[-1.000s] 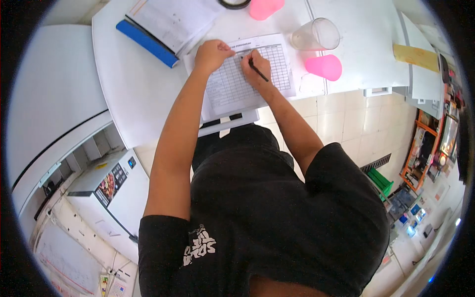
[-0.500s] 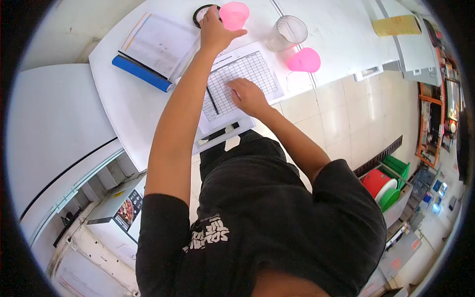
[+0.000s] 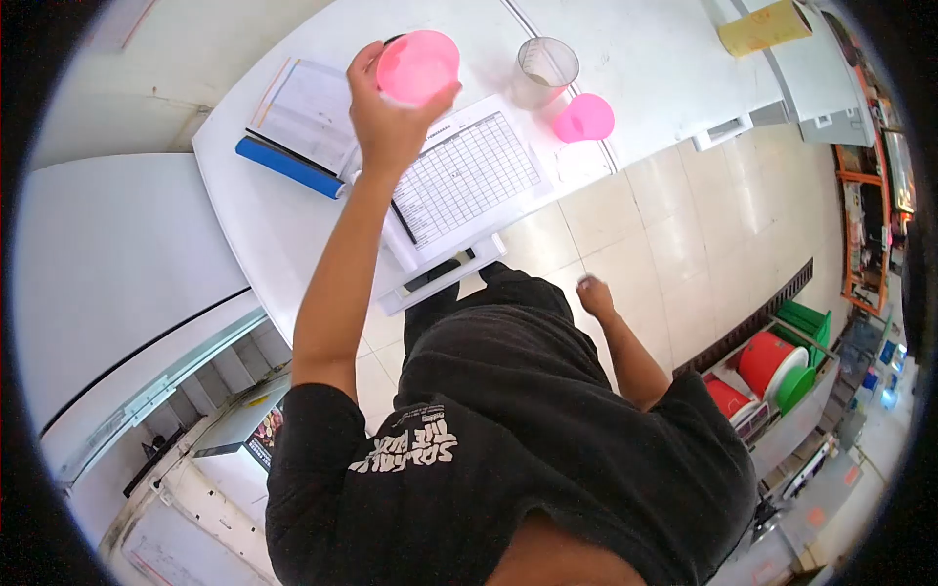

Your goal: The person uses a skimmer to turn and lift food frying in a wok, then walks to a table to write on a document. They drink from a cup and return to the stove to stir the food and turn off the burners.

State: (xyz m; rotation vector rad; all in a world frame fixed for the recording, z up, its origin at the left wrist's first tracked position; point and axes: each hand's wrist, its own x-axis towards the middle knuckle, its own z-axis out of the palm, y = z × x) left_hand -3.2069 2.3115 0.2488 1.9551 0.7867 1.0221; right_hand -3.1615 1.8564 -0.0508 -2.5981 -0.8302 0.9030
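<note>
My left hand (image 3: 387, 125) grips a pink plastic cup (image 3: 418, 66) and holds it lifted above the white counter (image 3: 264, 215), its mouth facing up toward me. Under it lies a printed grid form (image 3: 467, 176) with a black pen (image 3: 404, 223) resting on its left part. My right hand (image 3: 593, 295) hangs off the counter beside my hip, fingers curled with nothing in it.
A clear measuring cup (image 3: 540, 71) and a second pink cup (image 3: 580, 120), lying on its side, stand right of the form. An open book with a blue spine (image 3: 293, 122) lies at the left. A yellow packet (image 3: 764, 26) sits far right; tiled floor below.
My left hand has lifted the pink cup off the counter toward me. My right hand left the form and dropped to my side; the pen stays on the paper.
</note>
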